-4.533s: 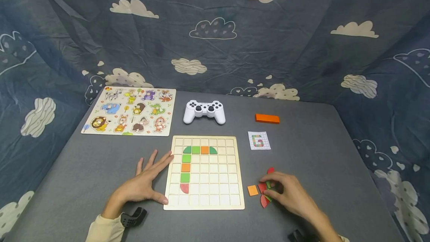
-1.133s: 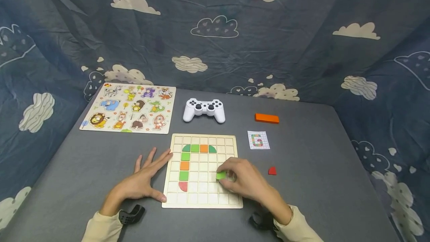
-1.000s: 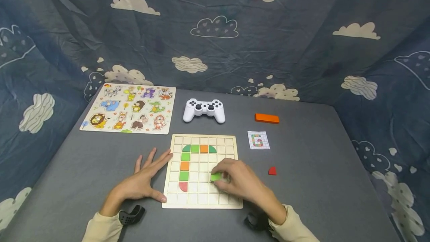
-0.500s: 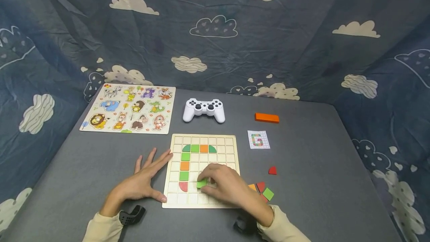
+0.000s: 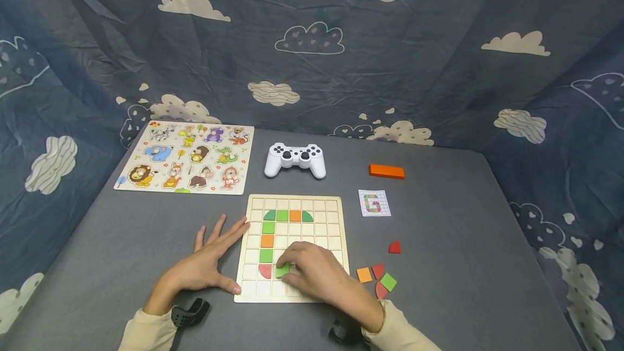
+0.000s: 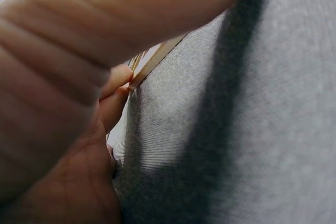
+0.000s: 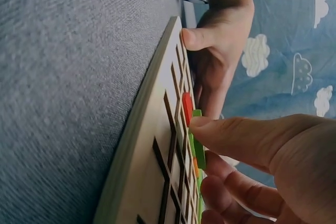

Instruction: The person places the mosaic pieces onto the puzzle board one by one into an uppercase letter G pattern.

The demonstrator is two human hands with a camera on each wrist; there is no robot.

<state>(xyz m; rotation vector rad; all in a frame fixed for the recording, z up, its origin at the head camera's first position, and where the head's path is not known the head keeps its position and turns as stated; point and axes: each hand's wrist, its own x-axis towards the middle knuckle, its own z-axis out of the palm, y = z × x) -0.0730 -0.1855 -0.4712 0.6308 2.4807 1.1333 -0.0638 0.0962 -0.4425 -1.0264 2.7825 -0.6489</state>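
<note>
My right hand pinches a green square tile between thumb and fingers, over the lower part of a wooden grid board. Just left of that tile lies a red quarter-round tile in its cell. In the right wrist view the green tile stands tilted at the board's surface beside the red one. With fingers spread, my left hand touches the board's left edge with its thumb and fingertips. Green and orange squares, plus dark green quarter-rounds, form a column and a top row.
Right of the board lie an orange square, a green square and several red pieces. Farther back are a pattern card, an orange block, a white game controller and an animal puzzle board.
From the loose tiles at the right, my right hand has carried a green square leftward across the board to beside the red quarter-round. My left hand stays at the board's edge.
</note>
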